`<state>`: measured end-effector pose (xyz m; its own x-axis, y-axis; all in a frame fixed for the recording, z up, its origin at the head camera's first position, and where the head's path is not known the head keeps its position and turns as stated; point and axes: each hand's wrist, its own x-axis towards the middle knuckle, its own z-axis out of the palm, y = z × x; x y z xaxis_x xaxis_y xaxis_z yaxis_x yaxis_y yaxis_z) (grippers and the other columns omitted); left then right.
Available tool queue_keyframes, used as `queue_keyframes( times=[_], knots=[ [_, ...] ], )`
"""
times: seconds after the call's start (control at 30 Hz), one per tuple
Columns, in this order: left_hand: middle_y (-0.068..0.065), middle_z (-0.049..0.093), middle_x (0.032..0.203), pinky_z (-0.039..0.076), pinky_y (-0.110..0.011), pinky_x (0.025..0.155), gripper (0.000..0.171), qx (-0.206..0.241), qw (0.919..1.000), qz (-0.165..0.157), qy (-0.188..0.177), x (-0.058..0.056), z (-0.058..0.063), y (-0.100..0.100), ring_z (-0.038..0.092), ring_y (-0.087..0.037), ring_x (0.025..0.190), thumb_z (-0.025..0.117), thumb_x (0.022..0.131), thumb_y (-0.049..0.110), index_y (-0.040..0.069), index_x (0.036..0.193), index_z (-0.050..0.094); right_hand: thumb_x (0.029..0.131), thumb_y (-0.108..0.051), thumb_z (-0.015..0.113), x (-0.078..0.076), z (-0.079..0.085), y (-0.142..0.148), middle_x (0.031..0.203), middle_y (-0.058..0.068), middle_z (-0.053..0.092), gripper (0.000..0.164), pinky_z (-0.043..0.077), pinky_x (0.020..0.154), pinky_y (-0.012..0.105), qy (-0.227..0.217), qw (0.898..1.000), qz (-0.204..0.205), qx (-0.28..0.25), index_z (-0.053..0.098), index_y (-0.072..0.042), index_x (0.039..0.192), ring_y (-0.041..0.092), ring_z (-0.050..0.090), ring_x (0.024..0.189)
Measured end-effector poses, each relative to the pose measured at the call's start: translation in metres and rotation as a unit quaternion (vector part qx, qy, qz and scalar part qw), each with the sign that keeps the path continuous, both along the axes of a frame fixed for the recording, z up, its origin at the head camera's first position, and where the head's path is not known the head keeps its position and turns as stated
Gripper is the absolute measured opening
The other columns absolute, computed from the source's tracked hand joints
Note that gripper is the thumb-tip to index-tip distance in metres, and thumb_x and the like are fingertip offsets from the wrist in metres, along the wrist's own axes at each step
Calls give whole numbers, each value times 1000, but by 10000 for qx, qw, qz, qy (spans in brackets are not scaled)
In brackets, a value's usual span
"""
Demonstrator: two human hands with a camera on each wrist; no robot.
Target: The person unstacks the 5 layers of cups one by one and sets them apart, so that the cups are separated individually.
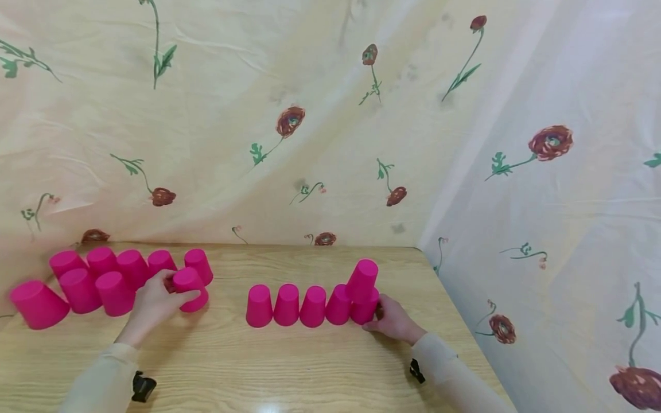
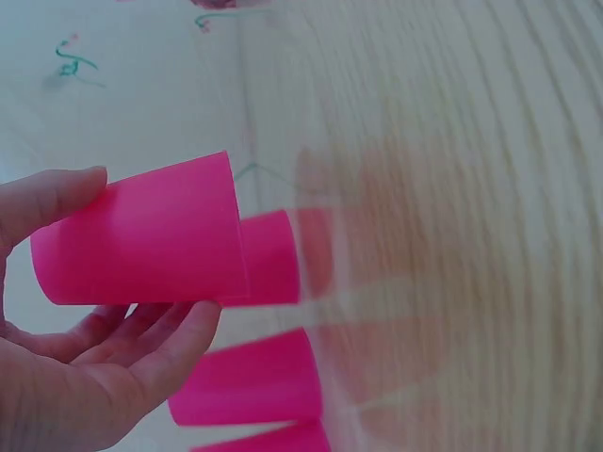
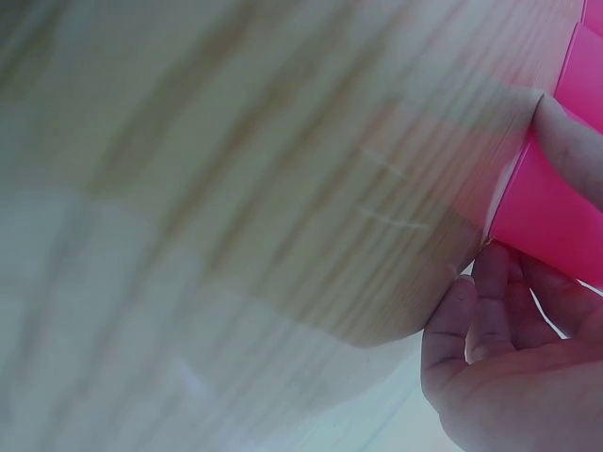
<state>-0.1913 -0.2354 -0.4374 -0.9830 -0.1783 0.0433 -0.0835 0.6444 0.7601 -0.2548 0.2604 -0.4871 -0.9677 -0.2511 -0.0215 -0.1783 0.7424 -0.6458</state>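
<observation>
My left hand (image 1: 157, 301) grips an upside-down pink cup (image 1: 188, 281) between thumb and fingers at the left group's right end. In the left wrist view, the held cup (image 2: 141, 235) hangs closer than the other cups, its rim off the tabletop. My right hand (image 1: 395, 320) curls round the end cup (image 1: 364, 310) of a row in the middle of the table, thumb on the near side. The right wrist view shows fingers and thumb on either side of that cup (image 3: 546, 212), low by its rim. One more cup (image 1: 363, 278) sits on top, over the row's last two.
Several upside-down pink cups (image 1: 77, 289) stand clustered on the left of the wooden table (image 1: 289, 367). The rest of the row (image 1: 286, 305) stands side by side left of my right hand. A flowered cloth (image 1: 222, 143) hangs behind and along the right edge.
</observation>
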Motion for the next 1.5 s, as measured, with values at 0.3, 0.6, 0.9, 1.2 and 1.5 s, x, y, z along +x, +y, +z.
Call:
queue_keyframes(
  times=[0.3,0.6,0.9,1.2,1.5],
  knots=[
    [-37,42,123,47,-57,82,85,22,9997,99,-234,4,-13,-31,46,-51,104,76,80,35,-16,130,30,72,-12,84,0,1,0,103,3,58,55,47,83,40,27,10000,5,44,53,-6,117,22,53,88],
    [-38,39,124,43,-60,88,87,40,9991,269,-330,0,-18,-44,42,-53,109,75,81,36,-16,132,27,72,-12,84,0,-1,1,102,1,58,54,47,81,38,32,9999,123,-52,54,-8,117,22,53,88],
    [-39,41,123,42,-61,87,83,5,9991,389,-139,0,-23,-47,42,-53,108,73,83,33,-16,131,29,72,-13,84,0,-1,1,103,2,58,54,48,82,39,66,9999,126,10,54,-7,117,21,53,88],
    [-39,40,124,41,-62,87,86,19,9985,497,-246,-2,-22,-49,42,-54,109,73,83,36,-17,133,27,72,-12,84,0,0,0,104,2,59,55,48,84,40,104,9999,52,44,54,-7,118,21,54,89],
    [-38,44,120,44,-61,84,81,-30,9980,613,-112,1,-23,-53,44,-53,105,73,83,33,-17,131,30,72,-11,85,1,1,0,103,2,59,55,48,84,40,68,10000,0,42,54,-7,117,21,53,89]
  ],
)
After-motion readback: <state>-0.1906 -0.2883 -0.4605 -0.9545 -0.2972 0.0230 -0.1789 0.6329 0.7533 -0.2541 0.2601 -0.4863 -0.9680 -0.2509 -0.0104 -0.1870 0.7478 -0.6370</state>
